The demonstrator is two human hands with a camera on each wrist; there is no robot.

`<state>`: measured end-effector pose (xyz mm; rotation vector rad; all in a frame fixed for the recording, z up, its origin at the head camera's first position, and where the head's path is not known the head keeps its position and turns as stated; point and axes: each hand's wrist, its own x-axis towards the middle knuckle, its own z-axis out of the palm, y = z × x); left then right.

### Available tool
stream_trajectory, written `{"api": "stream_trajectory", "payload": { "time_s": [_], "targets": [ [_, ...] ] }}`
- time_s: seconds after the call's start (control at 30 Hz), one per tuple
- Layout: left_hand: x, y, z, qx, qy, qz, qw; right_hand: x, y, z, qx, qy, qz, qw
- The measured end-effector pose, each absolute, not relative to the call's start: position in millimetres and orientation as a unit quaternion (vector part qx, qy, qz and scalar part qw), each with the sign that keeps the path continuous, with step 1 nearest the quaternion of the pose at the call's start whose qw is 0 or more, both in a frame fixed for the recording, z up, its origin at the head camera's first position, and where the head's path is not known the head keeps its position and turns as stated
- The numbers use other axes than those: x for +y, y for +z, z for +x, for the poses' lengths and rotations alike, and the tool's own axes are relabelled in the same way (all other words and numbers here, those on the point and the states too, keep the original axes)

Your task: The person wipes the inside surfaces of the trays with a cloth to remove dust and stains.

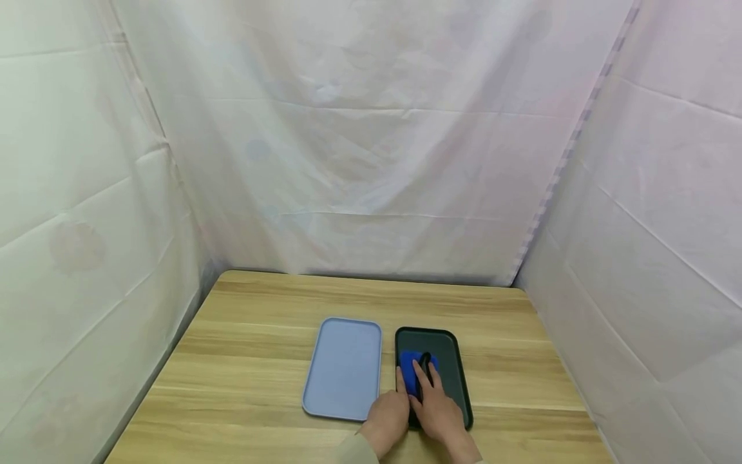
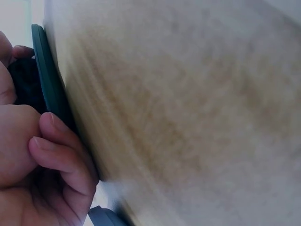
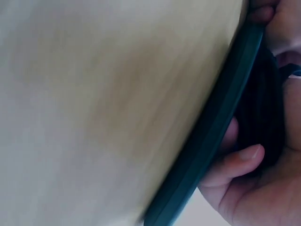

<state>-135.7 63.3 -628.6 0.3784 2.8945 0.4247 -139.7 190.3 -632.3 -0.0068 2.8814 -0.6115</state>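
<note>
A dark green tray (image 1: 446, 348) lies on the table, a flat blue piece (image 1: 407, 367) and a black item with a looped upper end (image 1: 426, 358) inside it. The black item's lower part is hidden under the hands; its kind cannot be told. My right hand (image 1: 439, 412) lies over it, fingers spread at its upper part; in the right wrist view, bent fingers (image 3: 235, 165) hold dark material (image 3: 261, 113) beside the tray wall. My left hand (image 1: 390, 415) is at the tray's near left side, one finger stretched along the blue piece; its other fingers (image 2: 66, 160) are curled near the rim.
A light blue tray (image 1: 348, 367) stands left of the dark green one, a narrow strip of table between them. Both are on a wood-grain table (image 1: 249, 361). White cloth hangs behind (image 1: 371, 161) and along both sides.
</note>
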Motion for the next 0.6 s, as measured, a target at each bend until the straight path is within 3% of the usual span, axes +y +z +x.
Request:
{"api": "stream_trajectory", "payload": {
  "time_s": [0.37,0.6],
  "targets": [
    [64.9,-628.7,-136.1,0.979,0.135,0.117,0.094,226.1,-627.6,-144.3,0.958,-0.242,-0.094,0.118],
    [64.8,-631.5,-136.3,0.977,0.148,0.111,0.104,236.0,-627.0,-144.8,0.957,-0.243,-0.102,0.121]
  ]
}}
